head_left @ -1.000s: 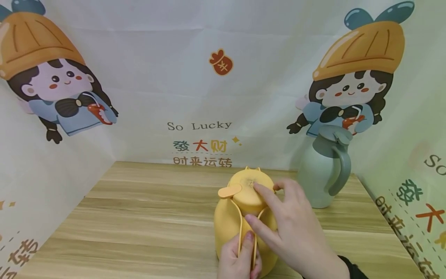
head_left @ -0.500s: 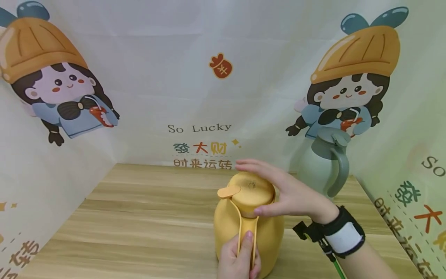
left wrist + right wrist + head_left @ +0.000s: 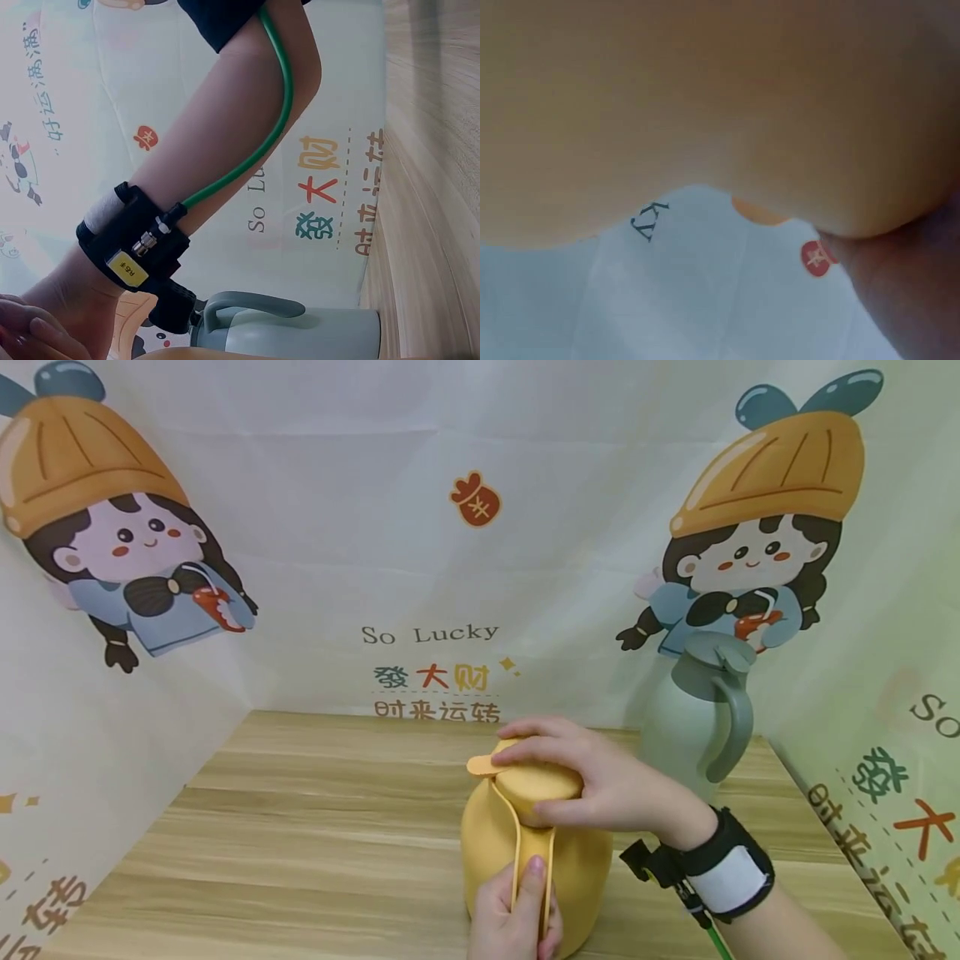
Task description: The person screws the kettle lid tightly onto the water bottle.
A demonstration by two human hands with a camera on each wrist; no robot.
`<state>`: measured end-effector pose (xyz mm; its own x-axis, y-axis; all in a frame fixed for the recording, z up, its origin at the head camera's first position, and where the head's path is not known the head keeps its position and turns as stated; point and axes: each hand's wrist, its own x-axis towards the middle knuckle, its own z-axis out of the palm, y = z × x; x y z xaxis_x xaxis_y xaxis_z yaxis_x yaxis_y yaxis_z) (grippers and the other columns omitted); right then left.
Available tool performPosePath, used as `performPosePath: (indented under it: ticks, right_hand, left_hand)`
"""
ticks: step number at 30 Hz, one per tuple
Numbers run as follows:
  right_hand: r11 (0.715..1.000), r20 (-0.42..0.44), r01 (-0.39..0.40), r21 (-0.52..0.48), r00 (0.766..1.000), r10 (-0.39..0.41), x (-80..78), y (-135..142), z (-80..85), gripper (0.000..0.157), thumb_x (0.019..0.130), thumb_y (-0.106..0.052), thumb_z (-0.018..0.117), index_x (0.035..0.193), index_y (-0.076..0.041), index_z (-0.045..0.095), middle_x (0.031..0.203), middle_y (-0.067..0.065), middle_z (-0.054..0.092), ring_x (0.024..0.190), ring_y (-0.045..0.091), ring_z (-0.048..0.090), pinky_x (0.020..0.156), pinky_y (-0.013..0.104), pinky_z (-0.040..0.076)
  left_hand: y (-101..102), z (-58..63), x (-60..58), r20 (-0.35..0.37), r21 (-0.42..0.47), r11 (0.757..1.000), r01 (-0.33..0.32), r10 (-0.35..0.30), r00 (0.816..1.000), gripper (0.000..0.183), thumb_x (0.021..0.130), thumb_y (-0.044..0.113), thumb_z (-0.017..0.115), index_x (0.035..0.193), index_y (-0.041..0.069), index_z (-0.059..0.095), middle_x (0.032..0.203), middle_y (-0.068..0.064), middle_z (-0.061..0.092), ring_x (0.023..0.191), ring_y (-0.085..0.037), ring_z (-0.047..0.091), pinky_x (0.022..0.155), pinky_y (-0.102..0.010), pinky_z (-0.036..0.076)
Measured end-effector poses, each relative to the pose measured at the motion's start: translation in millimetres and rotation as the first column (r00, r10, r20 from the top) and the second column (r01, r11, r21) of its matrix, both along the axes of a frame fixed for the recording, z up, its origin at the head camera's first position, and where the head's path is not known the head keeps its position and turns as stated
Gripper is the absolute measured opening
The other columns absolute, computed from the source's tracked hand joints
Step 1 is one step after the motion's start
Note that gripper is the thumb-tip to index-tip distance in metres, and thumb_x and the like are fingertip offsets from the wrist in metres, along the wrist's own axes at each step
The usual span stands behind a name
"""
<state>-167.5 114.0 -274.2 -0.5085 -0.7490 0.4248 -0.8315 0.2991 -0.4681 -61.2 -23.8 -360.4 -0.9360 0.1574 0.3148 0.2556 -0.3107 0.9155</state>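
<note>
In the head view a yellow insulated jug (image 3: 581, 885) stands upright near the table's front edge. My left hand (image 3: 510, 914) grips its handle (image 3: 535, 843), thumb on top. Over the round yellow lid (image 3: 538, 785) lies my right hand (image 3: 600, 777), with the thumb on the near side and the fingers curled across the far side. A pale orange tab (image 3: 482, 766) sticks out to the left of the lid. The jug's yellow body (image 3: 705, 90) fills the upper right wrist view. The left wrist view shows my right forearm (image 3: 225, 112) reaching across.
A grey-green jug (image 3: 678, 735) with a darker handle stands at the back right, partly behind my right hand. The wood-grain table (image 3: 300, 835) meets a printed cloth backdrop (image 3: 337, 527). A strapped camera (image 3: 727, 868) with a green cable sits on my right wrist.
My right hand has gone from touching the lid's top with its fingertips to gripping round the lid. The tab has shifted slightly up and left. My left hand keeps its hold.
</note>
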Motion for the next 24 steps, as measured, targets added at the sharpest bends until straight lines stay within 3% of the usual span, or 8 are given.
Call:
performPosePath:
  ticks: [6,9,15,20,24]
  right_hand:
    - [0.982,-0.121,0.185,-0.019,0.975,-0.186,12.7,-9.6,-4.7,0.046,0.076,-0.029,0.067,0.12,-0.028,0.057,0.129,-0.007,0.044,0.117,0.014,0.039,0.091,0.038,0.039]
    - [0.972,-0.181,0.233,-0.041,0.955,-0.237,16.1,-13.3,-5.0,0.044,0.075,-0.03,0.066,0.118,-0.025,0.058,0.126,-0.003,0.047,0.115,0.016,0.042,0.09,0.039,0.04]
    - [0.949,-0.215,0.308,-0.06,0.925,-0.314,18.5,-17.5,-5.1,0.041,0.074,-0.034,0.067,0.114,-0.025,0.061,0.119,-0.003,0.051,0.108,0.016,0.044,0.084,0.038,0.041]
    - [0.907,-0.23,0.419,-0.039,0.88,-0.417,20.4,-22.6,-4.0,0.04,0.073,-0.042,0.066,0.11,-0.027,0.062,0.111,-0.005,0.051,0.099,0.014,0.043,0.078,0.035,0.039]
    - [0.857,-0.237,0.515,-0.005,0.832,-0.501,23.3,-28.7,-1.4,0.043,0.073,-0.048,0.065,0.11,-0.027,0.062,0.107,-0.005,0.051,0.094,0.015,0.042,0.074,0.034,0.039]
  left_hand:
    - [-0.3,0.3,0.3,0.002,-0.001,1.0,0.007,-0.007,1.0,0.044,0.102,0.015,0.033,0.067,-0.011,0.038,0.039,-0.028,0.028,0.034,-0.007,0.033,0.035,-0.013,0.025]
    - [-0.6,0.6,0.3,0.008,-0.004,1.0,0.01,-0.01,1.0,0.044,0.102,0.016,0.034,0.068,-0.012,0.038,0.04,-0.027,0.028,0.034,-0.007,0.033,0.035,-0.013,0.026]
    - [-0.4,0.6,0.7,0.009,-0.003,1.0,0.013,-0.013,1.0,0.043,0.102,0.015,0.034,0.068,-0.012,0.039,0.04,-0.027,0.028,0.033,-0.01,0.032,0.035,-0.012,0.026]
    - [-0.2,0.1,0.8,0.001,0.001,1.0,0.013,-0.013,1.0,0.044,0.102,0.015,0.034,0.068,-0.012,0.039,0.039,-0.027,0.028,0.033,-0.012,0.031,0.035,-0.012,0.026]
    - [-0.5,-0.1,0.5,0.007,0.0,1.0,0.007,-0.007,1.0,0.044,0.102,0.015,0.034,0.068,-0.012,0.039,0.039,-0.027,0.028,0.033,-0.01,0.032,0.035,-0.012,0.026]
